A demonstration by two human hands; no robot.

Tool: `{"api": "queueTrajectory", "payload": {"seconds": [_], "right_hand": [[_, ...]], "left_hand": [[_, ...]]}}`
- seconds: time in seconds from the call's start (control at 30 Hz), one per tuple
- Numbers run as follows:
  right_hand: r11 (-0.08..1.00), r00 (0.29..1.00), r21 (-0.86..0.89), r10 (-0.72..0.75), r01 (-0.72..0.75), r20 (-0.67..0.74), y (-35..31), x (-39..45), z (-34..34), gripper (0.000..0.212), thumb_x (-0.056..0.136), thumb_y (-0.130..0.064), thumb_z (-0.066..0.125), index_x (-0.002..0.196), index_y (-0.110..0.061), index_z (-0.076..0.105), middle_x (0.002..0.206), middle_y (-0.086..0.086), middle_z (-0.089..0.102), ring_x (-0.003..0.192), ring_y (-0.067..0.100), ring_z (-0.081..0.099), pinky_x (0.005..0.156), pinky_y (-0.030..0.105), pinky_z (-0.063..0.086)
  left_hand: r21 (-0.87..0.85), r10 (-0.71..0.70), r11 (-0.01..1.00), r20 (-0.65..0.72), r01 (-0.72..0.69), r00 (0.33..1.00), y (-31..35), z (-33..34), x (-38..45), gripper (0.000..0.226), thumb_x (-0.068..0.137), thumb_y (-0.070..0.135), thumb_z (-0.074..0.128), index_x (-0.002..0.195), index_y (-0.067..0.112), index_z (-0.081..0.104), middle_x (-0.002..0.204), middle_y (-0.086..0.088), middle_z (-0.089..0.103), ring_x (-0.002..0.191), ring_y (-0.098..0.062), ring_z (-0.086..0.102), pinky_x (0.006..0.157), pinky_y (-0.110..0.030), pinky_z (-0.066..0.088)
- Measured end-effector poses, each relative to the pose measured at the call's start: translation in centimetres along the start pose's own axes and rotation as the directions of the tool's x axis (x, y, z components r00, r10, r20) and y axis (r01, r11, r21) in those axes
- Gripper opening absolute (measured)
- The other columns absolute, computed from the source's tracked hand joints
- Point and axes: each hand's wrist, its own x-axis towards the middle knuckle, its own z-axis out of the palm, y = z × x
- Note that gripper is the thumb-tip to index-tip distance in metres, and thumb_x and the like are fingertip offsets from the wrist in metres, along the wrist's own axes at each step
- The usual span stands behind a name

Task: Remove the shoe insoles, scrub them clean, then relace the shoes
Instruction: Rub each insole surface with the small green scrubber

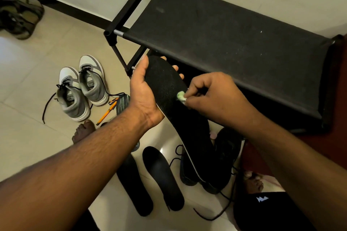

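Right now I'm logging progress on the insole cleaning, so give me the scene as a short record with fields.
left hand: left hand grips the black insole near its toe end, held up above the floor
right hand: right hand pinches a small brush head against the insole's top face
on floor: two more dark insoles side by side; grey sneakers with loose laces; black shoe; orange pen
behind: black shoe rack
stage: scrubbing under way, relacing not yet done

L hand (144,88) curled in a grip, palm up; R hand (210,93) fingertips pinched, both forearms extended fwd
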Motion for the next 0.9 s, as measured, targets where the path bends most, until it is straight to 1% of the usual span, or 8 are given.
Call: {"api": "queueTrajectory", "payload": {"seconds": [0.2,0.4,0.5,0.6,0.67,0.73,0.83,0.9], "right_hand": [[0.981,0.974,-0.183,0.027,-0.07,-0.226,2.0,1.0,0.5,0.018,0.076,-0.01,0.071,0.062,-0.02,0.065,0.059,-0.011,0.062,0.057,0.002,0.057,0.058,0.017,0.041],[0.988,0.974,0.012,-0.151,0.155,-0.17,-0.4,-0.6,2.2,0.011,0.076,-0.008,0.075,0.067,-0.013,0.071,0.066,-0.01,0.066,0.063,0.001,0.059,0.062,0.016,0.047],[0.999,0.967,-0.022,-0.043,0.038,-0.252,1.8,0.5,2.4,0.013,0.077,-0.01,0.073,0.068,-0.018,0.069,0.067,-0.009,0.067,0.063,0.003,0.062,0.063,0.025,0.052],[0.993,0.94,-0.075,0.06,-0.09,-0.335,3.9,1.5,1.3,0.013,0.078,-0.01,0.07,0.069,-0.018,0.068,0.066,-0.008,0.066,0.062,0.004,0.062,0.064,0.031,0.055],[0.999,0.93,-0.044,-0.018,0.003,-0.366,3.1,1.1,1.3,0.011,0.077,-0.007,0.071,0.07,-0.015,0.07,0.068,-0.011,0.064,0.063,0.001,0.059,0.063,0.021,0.05],[0.986,0.926,-0.018,-0.163,0.167,-0.341,1.3,0.4,2.3,0.009,0.076,-0.005,0.073,0.071,-0.012,0.071,0.07,-0.012,0.063,0.063,-0.003,0.056,0.063,0.012,0.044],[0.972,0.931,-0.068,-0.236,0.226,-0.278,0.7,0.0,4.2,0.008,0.077,-0.008,0.072,0.071,-0.013,0.069,0.073,-0.006,0.064,0.065,0.005,0.058,0.062,0.024,0.049],[0.987,0.954,-0.129,-0.125,0.093,-0.272,2.3,0.5,4.3,0.007,0.077,-0.012,0.07,0.071,-0.015,0.068,0.073,-0.005,0.064,0.068,0.011,0.06,0.065,0.034,0.053]], "left_hand": [[0.028,-0.022,0.999,0.003,0.022,1.0,-0.7,0.3,-0.6,0.047,0.095,0.056,0.045,0.108,0.016,0.064,0.097,-0.013,0.065,0.088,-0.028,0.062,0.091,-0.041,0.051],[0.047,-0.04,0.998,0.018,0.039,0.999,-1.1,0.2,-1.1,0.053,0.093,0.059,0.047,0.12,0.015,0.061,0.107,-0.013,0.061,0.093,-0.026,0.065,0.08,-0.04,0.058],[0.091,-0.054,0.994,0.01,0.053,0.998,-1.8,0.2,-1.4,0.053,0.093,0.059,0.047,0.122,0.017,0.06,0.114,-0.014,0.059,0.1,-0.029,0.062,0.091,-0.045,0.054],[0.12,-0.021,0.992,-0.007,0.022,1.0,-2.2,-0.2,-1.6,0.052,0.094,0.057,0.047,0.122,0.015,0.059,0.103,-0.012,0.063,0.093,-0.028,0.061,0.084,-0.046,0.054],[0.155,-0.021,0.988,0.002,0.02,1.0,-2.1,-0.6,-2.0,0.057,0.096,0.058,0.043,0.127,0.012,0.059,0.102,-0.012,0.068,0.092,-0.027,0.066,0.076,-0.041,0.058],[0.175,-0.075,0.982,0.036,0.068,0.997,-2.3,-1.0,-2.6,0.064,0.096,0.059,0.038,0.124,0.009,0.066,0.11,-0.015,0.071,0.1,-0.026,0.07,0.08,-0.039,0.059],[0.197,-0.116,0.975,0.051,0.104,0.992,-2.9,-1.4,-3.3,0.064,0.096,0.059,0.037,0.096,0.01,0.078,0.105,-0.015,0.073,0.1,-0.026,0.071,0.086,-0.036,0.058],[0.187,-0.088,0.979,0.027,0.082,0.996,-3.2,-1.4,-3.4,0.057,0.097,0.056,0.039,0.103,0.012,0.075,0.104,-0.013,0.072,0.094,-0.024,0.071,0.077,-0.036,0.059]]}}
